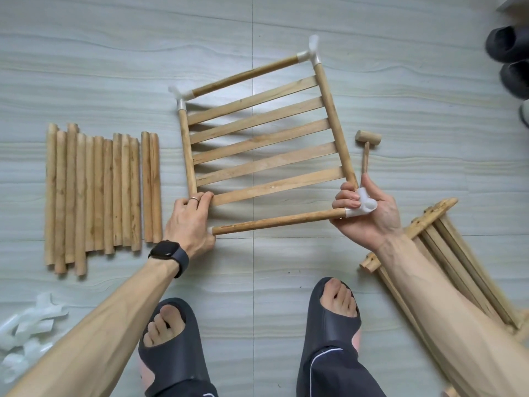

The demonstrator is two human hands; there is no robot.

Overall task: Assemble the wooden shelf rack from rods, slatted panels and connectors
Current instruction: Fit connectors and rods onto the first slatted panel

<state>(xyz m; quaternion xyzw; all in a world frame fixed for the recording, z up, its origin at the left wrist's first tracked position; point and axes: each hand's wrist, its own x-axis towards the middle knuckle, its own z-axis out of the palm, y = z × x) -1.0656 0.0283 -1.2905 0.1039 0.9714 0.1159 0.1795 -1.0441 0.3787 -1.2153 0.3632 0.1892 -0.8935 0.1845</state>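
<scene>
1. Firstly, slatted panel (263,144): pale smooth wood, ringed by round rods (274,223), was held tilted above the floor (114,53), far corners capped.
2. Left hand (190,222) gripped its near-left corner; right hand (369,216) clasped the white plastic connector (361,206) at near-right.
3. Judged early: loose rods (97,193), translucent spare connectors (25,325), stacked panels (446,253) lay unused on the floor.

I record pale, unvarnished matt wood on the slatted panel (266,144), the loose rods (97,193) at left and the small mallet (367,138), smooth milky-white plastic on the connectors (360,206), and a satin, streaked tile floor (114,53).
</scene>
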